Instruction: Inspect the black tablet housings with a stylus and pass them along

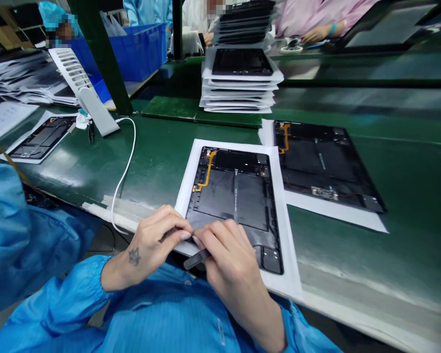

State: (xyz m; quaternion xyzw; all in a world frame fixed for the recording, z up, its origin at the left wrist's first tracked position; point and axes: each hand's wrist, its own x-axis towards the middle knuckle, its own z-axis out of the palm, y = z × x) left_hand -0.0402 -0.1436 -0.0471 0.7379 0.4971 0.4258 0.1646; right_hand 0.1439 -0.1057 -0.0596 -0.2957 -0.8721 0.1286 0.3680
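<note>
An open tablet back housing (235, 196) lies face down on a white sheet (288, 255), showing black battery panels and an orange flex cable (206, 171). My left hand (156, 242) curls over the near left edge of the housing, its fingertips against my right fingers. My right hand (226, 252) rests on the housing's lower part and presses a black plastic tool (195, 260) towards that edge. The tool's tip is hidden under my fingers.
A green bench (161, 152) carries similar open tablets on white sheets (325, 166) (40, 138), a stack of tablets (238, 86) and a white cable (127, 159). Behind stand a blue crate (121, 51) and co-workers in blue and pink sleeves (318, 19).
</note>
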